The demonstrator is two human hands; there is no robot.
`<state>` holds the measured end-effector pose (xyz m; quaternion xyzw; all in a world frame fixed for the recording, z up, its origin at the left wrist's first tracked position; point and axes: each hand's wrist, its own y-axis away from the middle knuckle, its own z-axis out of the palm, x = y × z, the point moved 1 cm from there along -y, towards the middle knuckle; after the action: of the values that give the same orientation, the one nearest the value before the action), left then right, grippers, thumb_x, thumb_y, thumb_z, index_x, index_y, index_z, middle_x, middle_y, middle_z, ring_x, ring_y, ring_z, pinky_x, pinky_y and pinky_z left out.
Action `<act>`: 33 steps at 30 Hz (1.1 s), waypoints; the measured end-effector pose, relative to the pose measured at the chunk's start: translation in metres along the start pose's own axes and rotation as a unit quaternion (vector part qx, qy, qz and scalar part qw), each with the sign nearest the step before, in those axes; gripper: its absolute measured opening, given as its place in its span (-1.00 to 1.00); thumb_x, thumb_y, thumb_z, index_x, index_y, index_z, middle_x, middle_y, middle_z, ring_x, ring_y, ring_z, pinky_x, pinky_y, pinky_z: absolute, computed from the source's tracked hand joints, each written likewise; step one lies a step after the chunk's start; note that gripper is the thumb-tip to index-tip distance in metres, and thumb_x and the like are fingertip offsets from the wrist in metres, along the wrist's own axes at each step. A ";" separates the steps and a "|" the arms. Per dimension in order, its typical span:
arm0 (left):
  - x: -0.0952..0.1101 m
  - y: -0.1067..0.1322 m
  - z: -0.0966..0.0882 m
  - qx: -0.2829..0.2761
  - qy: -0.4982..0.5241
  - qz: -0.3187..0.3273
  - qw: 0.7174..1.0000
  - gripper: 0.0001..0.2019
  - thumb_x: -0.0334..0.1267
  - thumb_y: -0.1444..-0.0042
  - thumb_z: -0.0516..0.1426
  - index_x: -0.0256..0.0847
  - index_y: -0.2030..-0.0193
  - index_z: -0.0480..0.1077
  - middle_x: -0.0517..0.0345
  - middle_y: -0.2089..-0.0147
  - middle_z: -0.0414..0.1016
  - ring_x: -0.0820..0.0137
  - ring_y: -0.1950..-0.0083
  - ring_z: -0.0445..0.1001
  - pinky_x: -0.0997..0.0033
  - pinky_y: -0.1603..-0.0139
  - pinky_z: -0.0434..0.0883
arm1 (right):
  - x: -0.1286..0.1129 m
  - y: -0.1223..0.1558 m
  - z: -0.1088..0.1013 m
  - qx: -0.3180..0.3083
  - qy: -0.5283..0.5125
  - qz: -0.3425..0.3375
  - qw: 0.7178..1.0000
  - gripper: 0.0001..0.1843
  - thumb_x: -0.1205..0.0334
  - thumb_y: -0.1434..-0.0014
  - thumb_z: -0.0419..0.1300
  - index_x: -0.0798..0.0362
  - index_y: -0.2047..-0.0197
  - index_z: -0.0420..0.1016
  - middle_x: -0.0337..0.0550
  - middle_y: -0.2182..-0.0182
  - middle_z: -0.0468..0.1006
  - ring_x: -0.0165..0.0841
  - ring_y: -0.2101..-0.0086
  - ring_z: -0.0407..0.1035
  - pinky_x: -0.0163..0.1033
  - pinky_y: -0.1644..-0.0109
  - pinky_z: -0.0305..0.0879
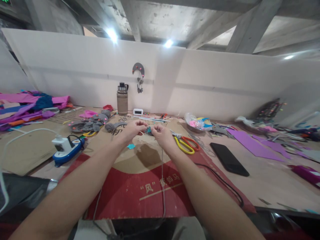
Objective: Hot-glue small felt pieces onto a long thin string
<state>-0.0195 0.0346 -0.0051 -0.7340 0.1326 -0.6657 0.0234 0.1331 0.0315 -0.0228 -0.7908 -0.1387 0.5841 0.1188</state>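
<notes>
A small teal and grey piece [148, 130], perhaps felt, is pinched by the fingertips of my right hand [161, 134] above the cardboard. Close by on its left is my left hand [134, 130], thumb and fingers pressed together; what lies between them is too small to make out. A thin grey cord [162, 180] hangs down below my right hand toward the lap. Under my left hand, a teal flower-shaped cutout [131, 146] lies on the red and tan cardboard [120, 196]. Scissors with yellow and orange handles [186, 145] rest just right of my right hand.
A black phone [229, 159] and purple sheets [252, 143] lie to the right. A blue power strip [68, 152] with a white charger, grey felt pieces [91, 123] and a bottle [122, 101] are on the left. A bowl [196, 125] of scraps stands behind the scissors.
</notes>
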 end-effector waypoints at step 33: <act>0.012 0.005 -0.001 -0.066 0.092 -0.039 0.993 -0.73 -0.26 0.19 0.25 -0.28 0.30 0.40 0.15 0.37 0.42 0.48 0.37 0.40 0.45 0.34 0.30 | 0.003 -0.003 0.001 -0.013 -0.007 0.001 1.000 -0.67 -0.03 0.02 0.08 0.10 0.46 0.37 -0.27 0.59 0.37 -0.50 0.59 0.14 -0.37 0.51 0.02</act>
<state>-0.0198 0.0271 0.0060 -0.6744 0.1496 -0.7203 -0.0634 0.1331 0.0353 -0.0245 -0.7885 -0.1465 0.5876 0.1074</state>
